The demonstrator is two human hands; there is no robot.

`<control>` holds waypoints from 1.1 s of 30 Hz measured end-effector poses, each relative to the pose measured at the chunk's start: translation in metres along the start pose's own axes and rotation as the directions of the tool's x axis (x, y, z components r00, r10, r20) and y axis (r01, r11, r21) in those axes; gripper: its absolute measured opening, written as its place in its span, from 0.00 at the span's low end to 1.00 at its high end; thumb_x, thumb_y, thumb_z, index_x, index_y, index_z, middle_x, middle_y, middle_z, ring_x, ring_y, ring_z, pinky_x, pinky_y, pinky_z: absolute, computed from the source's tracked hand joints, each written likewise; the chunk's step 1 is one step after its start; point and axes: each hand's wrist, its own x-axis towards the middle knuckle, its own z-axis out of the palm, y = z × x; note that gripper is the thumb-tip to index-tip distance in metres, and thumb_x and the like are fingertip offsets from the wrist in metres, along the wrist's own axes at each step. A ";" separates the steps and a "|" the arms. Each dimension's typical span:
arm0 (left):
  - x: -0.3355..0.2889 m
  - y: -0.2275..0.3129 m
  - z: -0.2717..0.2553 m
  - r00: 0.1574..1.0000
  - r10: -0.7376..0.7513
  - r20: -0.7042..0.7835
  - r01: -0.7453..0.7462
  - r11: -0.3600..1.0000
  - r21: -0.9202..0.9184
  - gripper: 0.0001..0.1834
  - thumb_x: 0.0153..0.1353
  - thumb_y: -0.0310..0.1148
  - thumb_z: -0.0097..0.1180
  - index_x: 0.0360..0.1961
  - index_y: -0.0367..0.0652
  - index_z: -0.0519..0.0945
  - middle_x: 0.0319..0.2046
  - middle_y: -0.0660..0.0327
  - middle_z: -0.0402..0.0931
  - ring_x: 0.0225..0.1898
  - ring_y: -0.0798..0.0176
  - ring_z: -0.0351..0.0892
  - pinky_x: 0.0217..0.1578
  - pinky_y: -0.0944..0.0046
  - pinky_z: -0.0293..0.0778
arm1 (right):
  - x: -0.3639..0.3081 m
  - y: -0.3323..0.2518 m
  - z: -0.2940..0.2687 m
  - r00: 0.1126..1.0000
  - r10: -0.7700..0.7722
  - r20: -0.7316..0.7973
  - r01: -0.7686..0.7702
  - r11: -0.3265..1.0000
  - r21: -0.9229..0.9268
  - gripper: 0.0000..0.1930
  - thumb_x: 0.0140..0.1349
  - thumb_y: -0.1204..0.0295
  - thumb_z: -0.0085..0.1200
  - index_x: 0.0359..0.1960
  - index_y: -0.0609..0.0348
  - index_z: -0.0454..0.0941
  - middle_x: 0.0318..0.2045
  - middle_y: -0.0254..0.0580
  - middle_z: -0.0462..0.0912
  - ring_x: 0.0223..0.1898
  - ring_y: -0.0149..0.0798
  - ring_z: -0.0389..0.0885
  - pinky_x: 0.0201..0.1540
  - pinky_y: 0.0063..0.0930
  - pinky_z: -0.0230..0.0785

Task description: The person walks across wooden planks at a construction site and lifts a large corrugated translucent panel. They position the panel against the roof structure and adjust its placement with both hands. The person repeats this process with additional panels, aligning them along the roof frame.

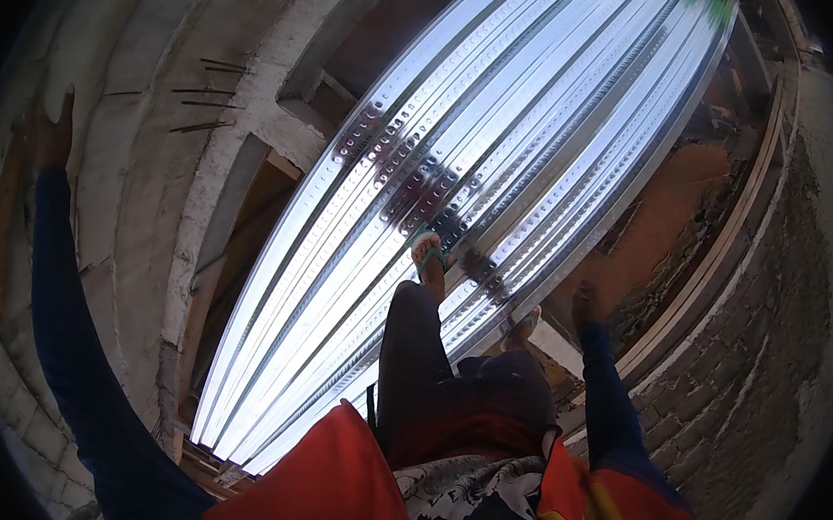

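Note:
Under my feet lie shiny ribbed metal decking panels [505, 102] with rows of small dimples. My left hand [51, 138] is raised at the far left against the pale wall; its thumb stands apart from the other fingers, and no held object shows. My right hand [584, 306] hangs at the right side, just past the panels' edge, with nothing visible in it; its fingers are too dark and small to make out. One sandaled foot [429, 249] is planted on the ribs, and the other foot [524, 327] is near the panels' right edge.
A concrete beam [212, 173] runs along the left, with thin rebar ends [205, 103] sticking out. Brickwork [686, 414] and wooden boards [714, 281] border the right. Reddish ground [656, 214] shows below, beyond the panel edge. Something green [713, 4] is at the far end.

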 end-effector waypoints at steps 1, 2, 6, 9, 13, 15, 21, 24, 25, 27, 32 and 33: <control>-0.052 0.057 0.007 0.982 0.039 0.187 0.021 0.952 -0.306 0.35 0.56 0.57 0.45 0.57 0.42 0.63 0.57 0.48 0.60 0.61 0.46 0.52 0.58 0.53 0.52 | 0.003 -0.004 0.015 0.997 0.034 0.065 -0.030 0.997 -0.065 0.15 0.57 0.70 0.49 0.46 0.59 0.70 0.40 0.46 0.75 0.39 0.42 0.77 0.41 0.32 0.69; -0.104 0.091 0.031 0.942 0.025 0.336 0.112 0.917 -0.383 0.33 0.56 0.55 0.46 0.55 0.41 0.65 0.56 0.47 0.60 0.61 0.46 0.53 0.58 0.53 0.53 | 0.005 -0.010 0.030 0.988 0.063 0.142 -0.045 0.990 -0.131 0.15 0.57 0.70 0.49 0.46 0.58 0.70 0.40 0.46 0.75 0.38 0.41 0.77 0.41 0.32 0.69; -0.297 0.248 0.130 0.622 0.202 0.756 0.417 0.732 -0.539 0.31 0.53 0.51 0.52 0.51 0.37 0.69 0.50 0.45 0.67 0.54 0.47 0.65 0.52 0.57 0.62 | 0.017 0.005 0.109 0.953 0.128 0.276 -0.114 0.991 -0.064 0.20 0.54 0.68 0.52 0.50 0.58 0.67 0.41 0.47 0.75 0.41 0.43 0.76 0.43 0.33 0.69; -0.419 0.321 0.212 0.448 0.298 0.843 0.411 0.769 -0.490 0.38 0.48 0.52 0.57 0.52 0.34 0.65 0.50 0.43 0.67 0.52 0.47 0.66 0.52 0.55 0.63 | 0.042 0.032 0.162 0.955 0.031 0.295 0.011 0.990 -0.142 0.24 0.52 0.68 0.54 0.52 0.57 0.65 0.43 0.49 0.74 0.43 0.45 0.76 0.44 0.34 0.68; -0.466 0.395 0.248 0.608 0.257 0.751 0.430 0.689 -0.584 0.46 0.44 0.53 0.61 0.56 0.31 0.59 0.50 0.41 0.64 0.51 0.47 0.67 0.53 0.54 0.61 | 0.062 0.078 0.221 0.943 0.060 0.328 0.008 0.979 -0.202 0.31 0.48 0.67 0.57 0.55 0.57 0.60 0.52 0.52 0.67 0.51 0.49 0.69 0.52 0.37 0.63; -0.471 0.395 0.267 0.589 0.254 0.767 0.327 0.793 -0.514 0.47 0.42 0.52 0.64 0.56 0.32 0.58 0.53 0.43 0.62 0.52 0.49 0.67 0.54 0.54 0.60 | 0.086 0.081 0.246 0.939 0.033 0.342 0.031 0.983 -0.180 0.33 0.48 0.67 0.58 0.56 0.57 0.58 0.53 0.53 0.64 0.54 0.51 0.65 0.54 0.38 0.60; -0.455 0.414 0.259 0.552 0.438 0.709 0.492 0.515 -0.702 0.47 0.42 0.43 0.66 0.60 0.38 0.54 0.57 0.50 0.58 0.57 0.51 0.60 0.55 0.59 0.60 | 0.122 0.082 0.305 0.930 -0.060 0.363 0.113 0.986 -0.126 0.39 0.46 0.67 0.60 0.59 0.56 0.52 0.58 0.59 0.55 0.59 0.57 0.55 0.59 0.41 0.54; -0.467 0.405 0.247 0.527 0.416 0.741 0.584 0.457 -0.671 0.47 0.43 0.35 0.66 0.62 0.40 0.52 0.58 0.52 0.58 0.58 0.55 0.59 0.55 0.60 0.59 | 0.135 0.053 0.309 0.900 -0.192 0.391 0.250 0.963 -0.102 0.41 0.44 0.65 0.61 0.59 0.57 0.51 0.59 0.59 0.52 0.60 0.57 0.52 0.60 0.42 0.52; -0.473 0.400 0.251 0.607 0.429 0.669 0.473 0.481 -0.738 0.47 0.43 0.34 0.66 0.62 0.40 0.52 0.58 0.53 0.57 0.58 0.55 0.59 0.55 0.60 0.58 | 0.132 0.057 0.320 0.904 -0.197 0.379 0.265 0.954 -0.137 0.41 0.43 0.64 0.62 0.58 0.57 0.52 0.59 0.58 0.52 0.60 0.57 0.52 0.60 0.43 0.52; -0.488 0.397 0.254 0.690 0.424 0.586 0.345 0.519 -0.782 0.47 0.43 0.34 0.66 0.62 0.40 0.52 0.57 0.53 0.58 0.57 0.56 0.60 0.54 0.61 0.59 | 0.143 0.058 0.329 0.892 -0.235 0.386 0.332 0.920 -0.207 0.41 0.42 0.61 0.62 0.58 0.57 0.53 0.61 0.56 0.50 0.62 0.56 0.50 0.61 0.44 0.50; -0.491 0.408 0.225 0.626 0.309 0.716 0.500 0.546 -0.672 0.43 0.44 0.36 0.65 0.61 0.40 0.55 0.52 0.53 0.64 0.50 0.59 0.65 0.48 0.63 0.64 | 0.145 0.048 0.340 0.889 -0.201 0.412 0.376 0.834 -0.404 0.51 0.37 0.56 0.66 0.63 0.49 0.48 0.64 0.51 0.42 0.65 0.54 0.40 0.61 0.52 0.44; -0.492 0.404 0.219 0.632 0.283 0.721 0.503 0.558 -0.660 0.43 0.45 0.36 0.65 0.60 0.40 0.56 0.51 0.53 0.65 0.49 0.60 0.66 0.47 0.63 0.65 | 0.151 0.034 0.335 0.869 -0.275 0.412 0.452 0.780 -0.433 0.51 0.37 0.55 0.66 0.63 0.49 0.47 0.64 0.51 0.42 0.65 0.54 0.39 0.61 0.52 0.43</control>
